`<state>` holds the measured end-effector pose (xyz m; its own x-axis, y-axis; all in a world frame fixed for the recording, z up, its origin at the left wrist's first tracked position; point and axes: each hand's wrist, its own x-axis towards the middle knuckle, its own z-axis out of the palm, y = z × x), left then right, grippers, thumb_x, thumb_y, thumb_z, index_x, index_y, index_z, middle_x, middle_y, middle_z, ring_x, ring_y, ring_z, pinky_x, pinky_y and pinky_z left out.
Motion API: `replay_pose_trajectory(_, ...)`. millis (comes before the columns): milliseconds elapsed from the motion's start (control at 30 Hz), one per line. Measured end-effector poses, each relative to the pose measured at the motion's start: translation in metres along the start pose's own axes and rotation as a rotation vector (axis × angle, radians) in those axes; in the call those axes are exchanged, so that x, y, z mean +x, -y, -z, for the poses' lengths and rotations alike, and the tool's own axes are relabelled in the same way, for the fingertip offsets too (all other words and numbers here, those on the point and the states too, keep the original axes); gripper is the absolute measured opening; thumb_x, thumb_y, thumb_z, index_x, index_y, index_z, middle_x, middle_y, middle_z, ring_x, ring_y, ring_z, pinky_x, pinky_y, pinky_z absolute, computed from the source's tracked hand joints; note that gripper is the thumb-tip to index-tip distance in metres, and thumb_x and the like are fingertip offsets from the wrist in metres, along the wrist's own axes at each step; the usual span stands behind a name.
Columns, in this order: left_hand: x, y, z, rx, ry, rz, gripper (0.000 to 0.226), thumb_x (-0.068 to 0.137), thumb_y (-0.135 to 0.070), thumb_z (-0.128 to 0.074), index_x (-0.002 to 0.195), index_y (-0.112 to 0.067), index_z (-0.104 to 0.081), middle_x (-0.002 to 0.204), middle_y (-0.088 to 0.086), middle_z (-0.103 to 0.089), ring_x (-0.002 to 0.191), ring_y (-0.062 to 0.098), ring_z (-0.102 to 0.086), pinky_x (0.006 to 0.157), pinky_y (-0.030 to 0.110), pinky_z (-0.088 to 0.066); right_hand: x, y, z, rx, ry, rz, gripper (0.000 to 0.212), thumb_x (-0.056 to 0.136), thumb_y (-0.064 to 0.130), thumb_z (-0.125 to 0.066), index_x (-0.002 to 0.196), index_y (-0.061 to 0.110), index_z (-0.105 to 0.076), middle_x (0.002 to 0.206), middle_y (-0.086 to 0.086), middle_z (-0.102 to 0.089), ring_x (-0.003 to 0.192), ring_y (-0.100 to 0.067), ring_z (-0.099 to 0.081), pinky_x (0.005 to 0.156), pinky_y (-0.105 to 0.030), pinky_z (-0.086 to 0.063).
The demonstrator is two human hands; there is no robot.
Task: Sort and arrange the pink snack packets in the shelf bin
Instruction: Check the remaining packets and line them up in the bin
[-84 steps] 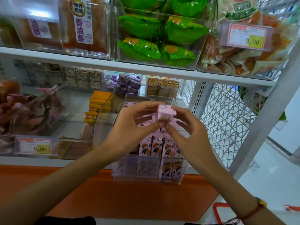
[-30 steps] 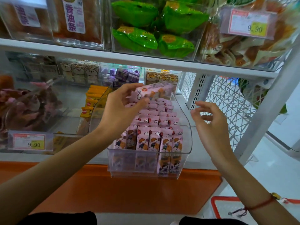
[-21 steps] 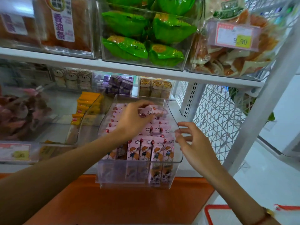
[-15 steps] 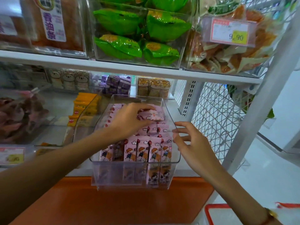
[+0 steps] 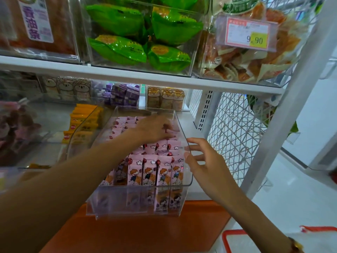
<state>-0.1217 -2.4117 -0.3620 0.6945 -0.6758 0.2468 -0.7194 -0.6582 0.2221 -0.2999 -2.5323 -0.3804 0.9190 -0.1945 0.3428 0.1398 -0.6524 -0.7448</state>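
A clear plastic bin (image 5: 144,202) juts out from the lower shelf, filled with rows of upright pink snack packets (image 5: 151,172) printed with a cartoon child. My left hand (image 5: 152,128) reaches deep into the bin and grips one pink packet (image 5: 172,129), held low against the back-right rows. Most of that packet is hidden under my fingers. My right hand (image 5: 202,162) hovers at the bin's right wall with its fingers spread, the fingertips touching the rim, and it holds nothing.
A bin of yellow packets (image 5: 83,123) stands to the left, with purple boxes (image 5: 125,94) behind it. Green bags (image 5: 145,42) and a 9.90 price tag (image 5: 248,34) sit on the shelf above. A white wire mesh panel (image 5: 235,132) closes the right side. A red-rimmed basket (image 5: 235,240) lies below.
My left hand carried the packet from above the bin down onto the back-right rows. My right hand let go of it and moved to the bin's right rim.
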Motion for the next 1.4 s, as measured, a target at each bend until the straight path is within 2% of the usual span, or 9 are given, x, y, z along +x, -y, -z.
replay_pose_trajectory(133, -0.001, 0.005, 0.005, -0.058, 0.154, -0.036, 0.037, 0.100, -0.034, -0.044, 0.070, -0.019, -0.059, 0.072, -0.001, -0.056, 0.065, 0.008, -0.047, 0.076, 0.027, -0.032, 0.000, -0.001, 0.002, -0.029, 0.033, -0.002, 0.036, 0.094, 0.039, -0.047, 0.130, 0.035, -0.042, 0.122, 0.015, -0.057, 0.091, 0.001, -0.061, 0.078, -0.023, -0.051)
replay_pose_trajectory(267, 0.000, 0.004, 0.014, -0.066, 0.088, -0.082, 0.028, 0.097, -0.035, -0.050, 0.116, -0.020, -0.065, 0.116, -0.001, -0.064, 0.093, 0.009, -0.052, 0.083, 0.025, -0.040, -0.002, -0.001, 0.004, -0.035, 0.065, -0.008, 0.038, 0.094, 0.041, -0.047, 0.131, 0.039, -0.040, 0.122, 0.018, -0.056, 0.091, 0.005, -0.060, 0.075, -0.017, -0.048)
replay_pose_trajectory(500, 0.001, -0.008, 0.011, -0.038, 0.130, -0.042, 0.027, 0.091, -0.035, -0.061, 0.108, -0.016, -0.069, 0.111, -0.001, -0.067, 0.082, 0.005, -0.050, 0.076, 0.023, -0.036, -0.006, -0.002, 0.006, -0.091, 0.081, 0.013, 0.044, 0.094, 0.041, -0.047, 0.137, 0.041, -0.036, 0.123, 0.015, -0.057, 0.092, 0.001, -0.061, 0.074, -0.015, -0.048)
replay_pose_trajectory(633, -0.007, -0.016, 0.014, -0.297, -0.065, 0.019, 0.022, 0.092, -0.028, -0.060, 0.107, -0.012, -0.066, 0.104, -0.002, -0.062, 0.088, 0.008, -0.051, 0.069, 0.018, -0.038, -0.005, -0.001, 0.005, -0.105, 0.065, 0.017, 0.043, 0.094, 0.042, -0.047, 0.136, 0.040, -0.037, 0.116, 0.017, -0.057, 0.087, 0.003, -0.061, 0.071, -0.018, -0.050)
replay_pose_trajectory(800, -0.029, -0.036, 0.027, -0.918, -0.418, 0.242, 0.011, 0.097, -0.019, -0.052, 0.098, -0.010, -0.058, 0.083, -0.007, -0.058, 0.073, -0.001, -0.054, 0.051, 0.004, -0.045, -0.003, 0.005, 0.002, -0.147, -0.042, 0.021, 0.045, 0.093, 0.042, -0.048, 0.136, 0.030, -0.041, 0.121, 0.010, -0.056, 0.096, -0.002, -0.055, 0.081, -0.028, -0.049)
replay_pose_trajectory(1000, -0.083, -0.047, 0.045, -1.113, -0.751, 0.305, 0.024, 0.097, -0.027, -0.052, 0.111, -0.008, -0.057, 0.102, 0.007, -0.066, 0.095, 0.019, -0.065, 0.082, 0.027, -0.056, 0.000, 0.038, -0.005, -0.025, -0.276, 0.191, 0.031, 0.095, 0.024, -0.050, 0.126, 0.021, -0.051, 0.116, 0.009, -0.055, 0.106, -0.006, -0.051, 0.093, -0.036, -0.047)
replay_pose_trajectory(1200, -0.136, -0.042, 0.052, -1.221, -0.676, 0.324, 0.016, 0.093, -0.030, -0.060, 0.103, -0.018, -0.064, 0.080, -0.012, -0.072, 0.077, 0.000, -0.069, 0.063, 0.012, -0.053, -0.004, 0.066, -0.033, 0.195, 0.134, 0.109, 0.056, 0.091, 0.052, -0.041, 0.143, 0.032, -0.034, 0.131, 0.011, -0.050, 0.118, -0.005, -0.050, 0.099, -0.030, -0.046)
replay_pose_trajectory(1300, -0.149, -0.036, 0.050, -1.267, -0.615, 0.362, 0.017, 0.091, -0.030, -0.062, 0.103, -0.018, -0.066, 0.083, -0.012, -0.074, 0.080, 0.002, -0.070, 0.063, 0.013, -0.053, -0.002, 0.070, -0.044, 0.244, 0.256, 0.067, 0.046, 0.095, 0.038, -0.048, 0.139, 0.029, -0.040, 0.116, 0.010, -0.057, 0.100, 0.001, -0.057, 0.074, -0.009, -0.050)
replay_pose_trajectory(1400, -0.154, -0.026, 0.045, -1.320, -0.572, 0.411, 0.016, 0.091, -0.027, -0.061, 0.106, -0.020, -0.066, 0.091, -0.006, -0.074, 0.083, 0.003, -0.070, 0.064, 0.013, -0.054, 0.003, 0.068, -0.049, 0.387, 0.268, -0.091, 0.039, 0.095, 0.027, -0.053, 0.134, 0.025, -0.047, 0.111, 0.002, -0.064, 0.093, -0.009, -0.065, 0.070, -0.013, -0.053)
